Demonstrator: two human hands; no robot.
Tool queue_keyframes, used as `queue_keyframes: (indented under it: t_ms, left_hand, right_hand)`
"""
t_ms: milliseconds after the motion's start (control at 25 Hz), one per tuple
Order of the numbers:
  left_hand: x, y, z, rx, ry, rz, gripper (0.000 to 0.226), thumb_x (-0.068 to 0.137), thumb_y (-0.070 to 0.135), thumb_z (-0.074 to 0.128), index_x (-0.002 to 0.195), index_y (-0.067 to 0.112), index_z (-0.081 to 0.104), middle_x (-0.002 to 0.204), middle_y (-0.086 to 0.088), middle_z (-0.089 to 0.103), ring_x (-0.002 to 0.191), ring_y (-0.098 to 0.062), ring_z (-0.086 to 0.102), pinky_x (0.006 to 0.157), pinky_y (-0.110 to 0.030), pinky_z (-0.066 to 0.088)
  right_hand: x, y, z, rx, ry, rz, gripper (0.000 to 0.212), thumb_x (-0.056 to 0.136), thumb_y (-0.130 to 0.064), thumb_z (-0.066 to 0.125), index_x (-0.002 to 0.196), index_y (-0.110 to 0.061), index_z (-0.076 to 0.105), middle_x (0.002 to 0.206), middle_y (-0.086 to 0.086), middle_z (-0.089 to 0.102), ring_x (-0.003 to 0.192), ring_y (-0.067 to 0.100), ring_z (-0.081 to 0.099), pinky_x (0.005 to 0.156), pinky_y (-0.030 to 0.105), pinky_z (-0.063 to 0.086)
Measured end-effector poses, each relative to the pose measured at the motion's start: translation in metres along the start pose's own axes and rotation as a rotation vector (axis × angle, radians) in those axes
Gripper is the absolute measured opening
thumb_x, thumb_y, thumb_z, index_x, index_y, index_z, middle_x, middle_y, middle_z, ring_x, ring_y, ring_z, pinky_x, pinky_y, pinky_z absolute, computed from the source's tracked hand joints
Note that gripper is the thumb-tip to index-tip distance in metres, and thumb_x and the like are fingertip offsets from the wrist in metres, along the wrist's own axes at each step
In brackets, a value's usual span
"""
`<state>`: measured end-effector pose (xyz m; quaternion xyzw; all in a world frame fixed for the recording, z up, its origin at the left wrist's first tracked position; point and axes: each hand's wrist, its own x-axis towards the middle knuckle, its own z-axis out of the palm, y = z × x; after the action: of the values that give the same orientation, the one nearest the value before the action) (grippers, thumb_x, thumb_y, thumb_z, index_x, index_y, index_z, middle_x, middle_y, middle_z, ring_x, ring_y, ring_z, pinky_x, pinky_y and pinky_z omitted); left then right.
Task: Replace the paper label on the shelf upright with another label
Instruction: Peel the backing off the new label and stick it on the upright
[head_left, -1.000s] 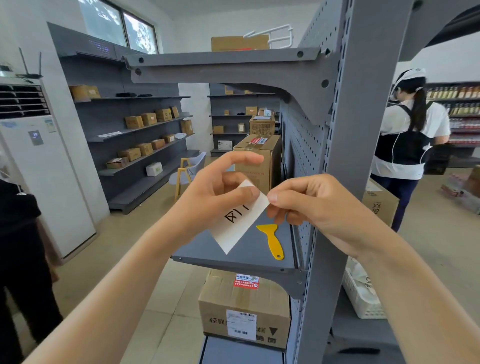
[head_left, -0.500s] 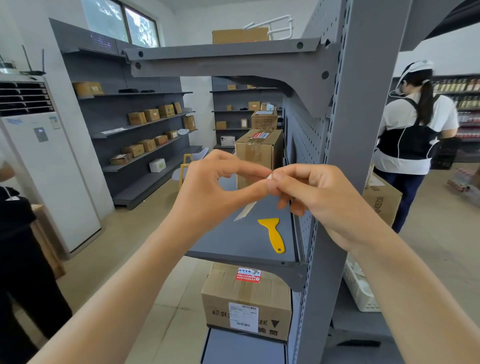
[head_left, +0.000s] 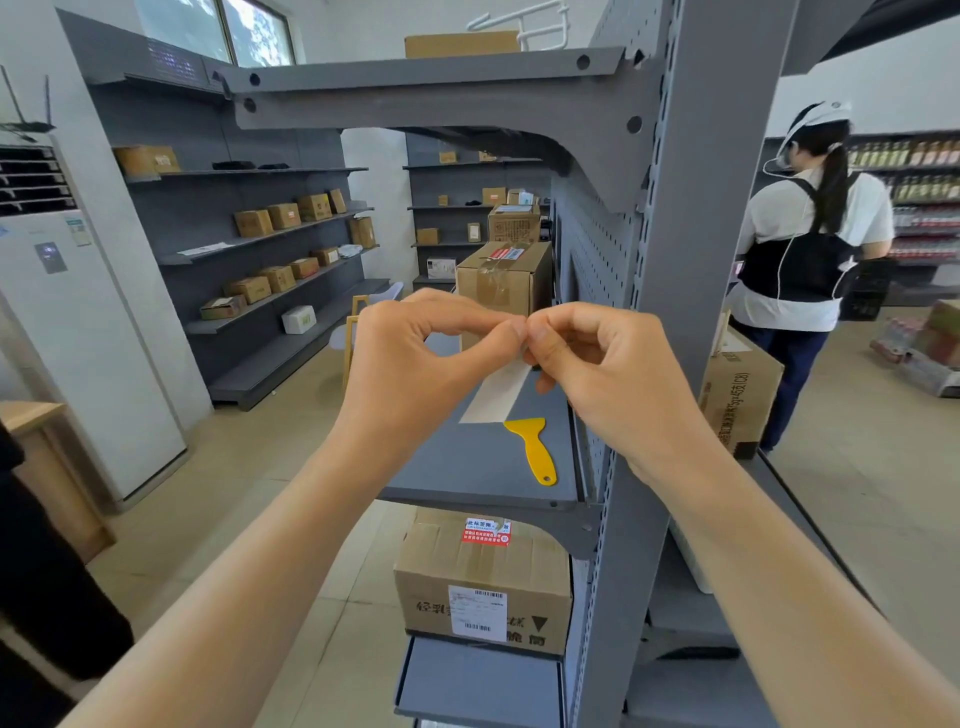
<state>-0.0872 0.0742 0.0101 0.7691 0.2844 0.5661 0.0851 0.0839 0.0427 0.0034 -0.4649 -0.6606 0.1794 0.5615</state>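
A white paper label (head_left: 496, 392) hangs from my fingertips in front of the grey shelf, its blank side towards me. My left hand (head_left: 426, 364) and my right hand (head_left: 597, 374) both pinch its top edge, thumbs and forefingers meeting at the middle. The grey shelf upright (head_left: 696, 218) rises just right of my right hand; no label shows on its visible face. A yellow plastic scraper (head_left: 535, 449) lies on the grey shelf board (head_left: 467, 467) below the label.
A taped cardboard box (head_left: 501, 280) stands on the shelf behind my hands, another box (head_left: 483, 587) on the level below. A person in white with a dark harness (head_left: 810, 249) stands at the right. Wall shelves with small boxes (head_left: 270, 228) and a white cabinet (head_left: 67, 322) are at left.
The label has turned from showing its printed side, held out flat by my left hand, to hanging edge-down with its blank side out. Both hands have closed together on its top edge and risen slightly.
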Motion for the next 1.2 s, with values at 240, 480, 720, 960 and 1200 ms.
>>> queue_keyframes:
  t_ms: [240, 480, 720, 960, 1200]
  left_hand:
    - [0.001, -0.007, -0.001, 0.052, 0.026, 0.112, 0.012, 0.088, 0.019, 0.076, 0.098, 0.019, 0.081, 0.091, 0.011, 0.078, 0.092, -0.008, 0.07, 0.084, -0.023, 0.054]
    - [0.003, -0.007, -0.001, 0.021, 0.027, 0.122, 0.015, 0.086, 0.019, 0.074, 0.1, 0.023, 0.079, 0.091, 0.014, 0.077, 0.093, -0.006, 0.07, 0.085, -0.017, 0.05]
    - [0.003, -0.007, 0.0, -0.015, 0.079, 0.051, 0.011, 0.086, 0.021, 0.076, 0.094, 0.02, 0.083, 0.088, 0.011, 0.079, 0.091, -0.012, 0.072, 0.082, -0.024, 0.055]
    - [0.002, -0.002, 0.002, 0.041, 0.12, -0.082, 0.023, 0.091, 0.02, 0.068, 0.086, 0.042, 0.071, 0.078, 0.035, 0.068, 0.084, 0.006, 0.067, 0.075, -0.007, 0.047]
    - [0.001, -0.015, -0.002, -0.205, 0.226, -0.385, 0.024, 0.1, 0.019, 0.053, 0.085, 0.03, 0.069, 0.081, 0.025, 0.07, 0.082, 0.009, 0.064, 0.074, -0.013, 0.055]
  right_hand:
    - [0.003, 0.0, -0.004, 0.17, -0.059, 0.154, 0.02, 0.1, -0.018, 0.063, 0.106, -0.01, 0.08, 0.08, -0.002, 0.076, 0.06, 0.005, 0.068, 0.046, 0.016, 0.049]
    - [0.004, -0.002, -0.002, 0.176, -0.031, 0.105, 0.018, 0.101, -0.018, 0.062, 0.102, -0.012, 0.079, 0.074, -0.008, 0.073, 0.06, 0.005, 0.066, 0.047, 0.017, 0.048]
    - [0.001, -0.008, 0.009, 0.143, -0.014, 0.031, 0.019, 0.103, -0.015, 0.057, 0.096, -0.012, 0.074, 0.06, -0.013, 0.066, 0.046, -0.003, 0.061, 0.049, 0.006, 0.043]
    - [0.001, -0.011, 0.018, 0.082, 0.009, 0.051, 0.017, 0.102, -0.018, 0.054, 0.093, -0.017, 0.068, 0.073, -0.009, 0.067, 0.052, -0.004, 0.06, 0.051, 0.009, 0.046]
    - [-0.004, -0.007, 0.009, 0.048, 0.082, 0.097, 0.018, 0.1, -0.018, 0.051, 0.086, -0.023, 0.06, 0.075, -0.005, 0.066, 0.051, 0.001, 0.058, 0.052, 0.012, 0.044]
